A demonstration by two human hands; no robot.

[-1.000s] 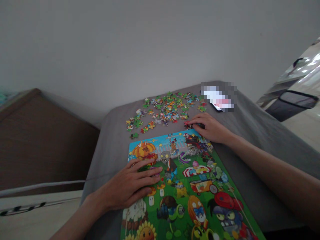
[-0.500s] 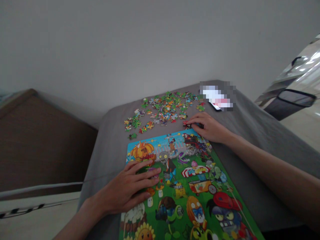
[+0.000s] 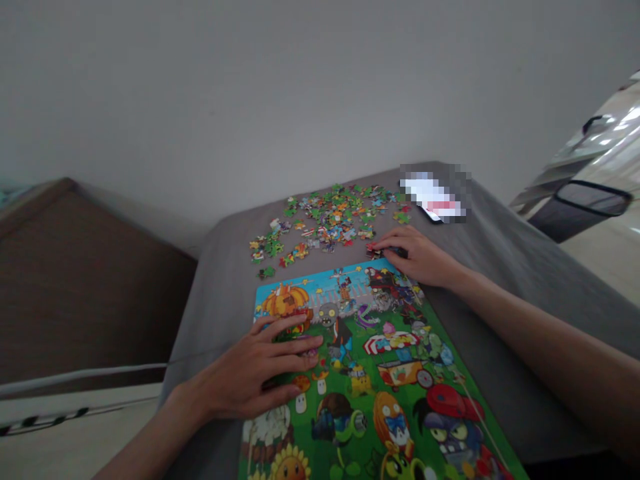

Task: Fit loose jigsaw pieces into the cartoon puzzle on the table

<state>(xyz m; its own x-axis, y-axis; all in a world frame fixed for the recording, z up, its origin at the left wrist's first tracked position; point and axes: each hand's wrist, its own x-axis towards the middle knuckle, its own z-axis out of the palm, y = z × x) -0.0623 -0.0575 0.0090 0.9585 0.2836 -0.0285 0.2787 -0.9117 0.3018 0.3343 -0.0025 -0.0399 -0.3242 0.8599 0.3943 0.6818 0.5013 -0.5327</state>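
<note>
A colourful cartoon jigsaw board [image 3: 395, 400] lies on a grey cloth-covered surface [image 3: 225, 280] in front of me. My left hand [image 3: 255, 373] rests flat on the board's left side with its fingers stretched out. My right hand [image 3: 417, 253] sits at the board's far right corner, its fingers curled on a small dark puzzle piece [image 3: 376, 251]. A scatter of loose puzzle pieces [image 3: 330, 220] lies just beyond the board, close to my right hand.
A blurred-out item over a dark phone-like object [image 3: 436, 200] lies at the far right of the cloth. A brown panel [image 3: 75, 280] stands to the left. A dark bin [image 3: 585, 210] stands on the pale floor at right. A plain wall is behind.
Both hands stay nearly where they were. The view has shifted slightly; the left hand's fingers have barely moved on the board.
</note>
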